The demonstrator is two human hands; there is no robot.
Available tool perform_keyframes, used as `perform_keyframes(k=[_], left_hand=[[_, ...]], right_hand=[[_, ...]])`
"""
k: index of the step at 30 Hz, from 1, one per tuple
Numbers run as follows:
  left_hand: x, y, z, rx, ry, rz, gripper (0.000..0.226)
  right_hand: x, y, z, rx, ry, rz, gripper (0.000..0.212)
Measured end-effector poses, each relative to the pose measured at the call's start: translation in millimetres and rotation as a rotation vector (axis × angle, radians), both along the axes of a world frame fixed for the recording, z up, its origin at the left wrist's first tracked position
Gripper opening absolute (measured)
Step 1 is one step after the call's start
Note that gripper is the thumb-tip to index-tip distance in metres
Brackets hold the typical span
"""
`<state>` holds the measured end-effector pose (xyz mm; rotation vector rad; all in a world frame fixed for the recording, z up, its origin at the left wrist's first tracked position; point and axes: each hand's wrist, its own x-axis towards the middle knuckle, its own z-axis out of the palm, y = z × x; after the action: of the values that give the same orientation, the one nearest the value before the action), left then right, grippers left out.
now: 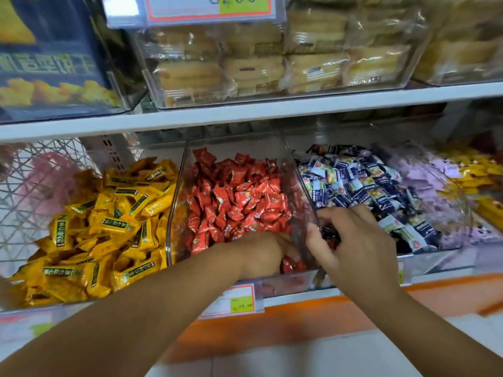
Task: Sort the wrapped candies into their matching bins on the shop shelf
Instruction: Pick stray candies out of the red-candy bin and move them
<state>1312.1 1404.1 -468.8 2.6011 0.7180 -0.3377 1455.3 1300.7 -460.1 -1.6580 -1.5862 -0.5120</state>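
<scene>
Clear bins stand side by side on the lower shelf. The middle bin holds red wrapped candies. My left hand reaches into its front right corner, its fingers curled down among red candies. The bin to the right holds blue and white wrapped candies. My right hand sits at that bin's front left corner, fingers curled over dark and red wrapped candies. Yellow wrapped candies fill the bin on the left.
Purple wrapped candies and more yellow ones lie further right. A white wire basket stands at far left. Price tags hang on the orange shelf edge. The upper shelf carries bins of packed pastries.
</scene>
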Motion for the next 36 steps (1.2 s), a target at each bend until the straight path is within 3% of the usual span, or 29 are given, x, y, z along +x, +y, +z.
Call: perform_keyframes(k=[9, 13, 22, 28, 32, 36], left_hand=[[-6.8, 7.3, 22.1, -0.148, -0.136, 0.241, 0.051], [-19.8, 29.3, 46.2, -0.334, -0.373, 0.451, 0.026], [-41.4, 57.9, 73.0, -0.284, -0.430, 0.640, 0.041], [-44.3, 54.4, 70.5, -0.288, -0.417, 0.621, 0.020], [-38.5, 41.6, 73.2, -0.084, -0.457, 0.473, 0.021], [-9.6, 8.3, 68.8, -0.226, -0.285, 0.258, 0.018]], right_hand=[[0.3, 0.9, -1.2, -0.005, -0.007, -0.011, 0.030], [0.2, 0.8, -1.6, 0.004, -0.020, -0.017, 0.032], [0.1, 0.8, 0.0, 0.026, -0.021, -0.004, 0.032], [0.8, 0.9, -1.5, 0.024, -0.017, 0.000, 0.033], [1.6, 1.5, -3.2, 0.015, -0.014, -0.004, 0.032], [1.6, 2.1, -2.7, 0.020, -0.025, -0.011, 0.030]])
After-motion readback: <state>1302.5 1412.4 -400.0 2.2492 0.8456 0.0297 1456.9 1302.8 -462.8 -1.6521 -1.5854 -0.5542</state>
